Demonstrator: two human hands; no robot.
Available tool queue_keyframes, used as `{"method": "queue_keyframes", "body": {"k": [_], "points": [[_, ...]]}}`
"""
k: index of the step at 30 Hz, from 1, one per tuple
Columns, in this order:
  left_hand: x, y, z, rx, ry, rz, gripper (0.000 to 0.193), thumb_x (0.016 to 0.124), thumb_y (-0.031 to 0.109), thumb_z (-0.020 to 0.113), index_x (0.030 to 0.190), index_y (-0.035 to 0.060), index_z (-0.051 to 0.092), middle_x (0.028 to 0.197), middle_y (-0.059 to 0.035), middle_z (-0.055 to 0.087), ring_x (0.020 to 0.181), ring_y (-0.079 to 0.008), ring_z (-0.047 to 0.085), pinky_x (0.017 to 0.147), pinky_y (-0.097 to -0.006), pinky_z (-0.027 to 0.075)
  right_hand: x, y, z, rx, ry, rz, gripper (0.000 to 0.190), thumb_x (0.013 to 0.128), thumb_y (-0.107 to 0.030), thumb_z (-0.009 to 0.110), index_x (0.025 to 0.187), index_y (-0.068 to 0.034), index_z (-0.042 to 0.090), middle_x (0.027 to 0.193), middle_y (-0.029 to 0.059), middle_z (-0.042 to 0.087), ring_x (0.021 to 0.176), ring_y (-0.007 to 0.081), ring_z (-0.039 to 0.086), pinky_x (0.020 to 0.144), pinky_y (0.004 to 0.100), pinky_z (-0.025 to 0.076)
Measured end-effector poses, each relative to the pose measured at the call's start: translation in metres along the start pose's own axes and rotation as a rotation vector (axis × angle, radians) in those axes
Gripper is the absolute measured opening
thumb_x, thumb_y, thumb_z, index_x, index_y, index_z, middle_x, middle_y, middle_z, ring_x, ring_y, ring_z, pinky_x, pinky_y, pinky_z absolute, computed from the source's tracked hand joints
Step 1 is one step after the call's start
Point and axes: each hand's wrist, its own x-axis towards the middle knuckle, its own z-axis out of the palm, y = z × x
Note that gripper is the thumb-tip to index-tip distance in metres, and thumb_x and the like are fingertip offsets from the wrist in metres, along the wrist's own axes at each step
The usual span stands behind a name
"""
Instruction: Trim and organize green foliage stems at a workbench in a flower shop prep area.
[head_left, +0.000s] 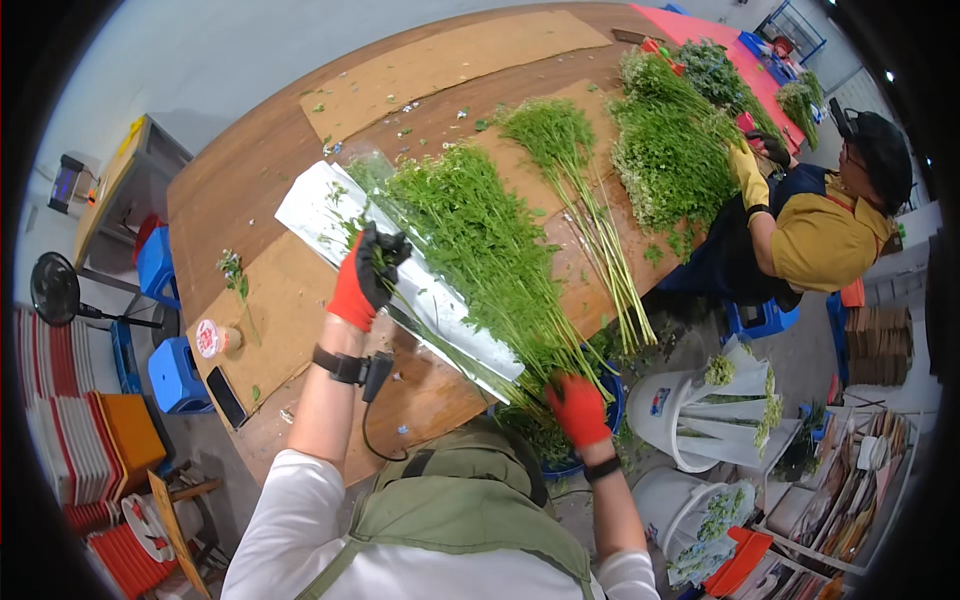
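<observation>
My left hand (367, 274), in a red and black glove, pinches a thin leafy flower stem (341, 214) above a white wrapping sheet (442, 300). Beside the sheet, partly over clear film, lies a broad bunch of green stems with tiny white flowers (472, 225). Its lower ends run toward me past the table edge. There my right hand (581, 412), gloved in red, is closed around stem ends; its fingertips are partly hidden. Beneath it shows a blue bin (615, 405) with green cuttings inside.
A smaller bunch (592, 225) and a larger heap of flowers (667, 142) lie to the right, near a co-worker (817, 217) in gloves. At left are a drink cup (217, 339), a phone (226, 396) and a blue stool (178, 375). White buckets (660, 405) hold wrapped flowers.
</observation>
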Motion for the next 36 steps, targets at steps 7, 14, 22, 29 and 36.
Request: {"method": "queue_keyframes", "body": {"k": [7,14,22,29,36], "points": [[-0.017,-0.028,0.015,0.09,-0.087,0.014,0.029,0.095,0.033,0.053,0.101,0.0066,0.062,0.099,-0.008,0.068,0.096,-0.0266,0.064,0.062,-0.0258,0.047,0.108,-0.028,0.058,-0.013,0.286,-0.008,0.028,0.083,-0.024,0.064,0.1,-0.002,0.061,0.091,0.0211,0.062,0.083,0.0383,0.059,0.072,0.0441,0.048],[-0.039,-0.025,0.021,0.336,0.019,0.118,0.033,0.097,0.024,0.047,0.124,0.0089,0.057,0.121,-0.0008,0.061,0.102,-0.0168,0.059,0.062,-0.0214,0.039,0.062,-0.044,0.024,0.636,0.49,0.093,0.02,0.087,-0.016,0.063,0.092,0.002,0.058,0.076,0.0154,0.058,0.068,0.021,0.056,0.062,0.0334,0.044],[0.017,-0.06,0.008,0.186,-0.303,-0.043,0.043,0.099,0.033,0.045,0.137,0.0124,0.043,0.105,-0.0002,0.06,0.087,-0.0136,0.057,0.067,-0.0258,0.045,0.019,-0.05,0.005,1.095,0.014,0.293,0.027,0.09,-0.014,0.06,0.111,0.002,0.054,0.084,-0.0016,0.054,0.077,0.0057,0.05,0.065,0.0216,0.041],[-0.021,-0.022,0.08,0.263,-0.329,-0.026,0.03,0.098,0.021,0.047,0.122,0.0051,0.055,0.087,0.0014,0.059,0.071,-0.0087,0.055,0.065,-0.0214,0.047,-0.008,-0.025,-0.014,1.34,-0.294,0.533,0.049,0.087,-0.013,0.064,0.129,0.0,0.044,0.105,0.0036,0.056,0.087,0.0101,0.053,0.076,0.0263,0.045],[-0.053,-0.045,0.116,0.546,-0.208,0.038,0.033,0.097,0.018,0.047,0.127,0.004,0.052,0.105,-0.0062,0.062,0.086,-0.0121,0.058,0.071,-0.028,0.049,0.037,-0.064,-0.004,0.955,0.061,0.131,0.054,0.087,-0.012,0.063,0.133,0.004,0.041,0.118,0.0086,0.054,0.109,0.0156,0.051,0.092,0.0293,0.042]]}}
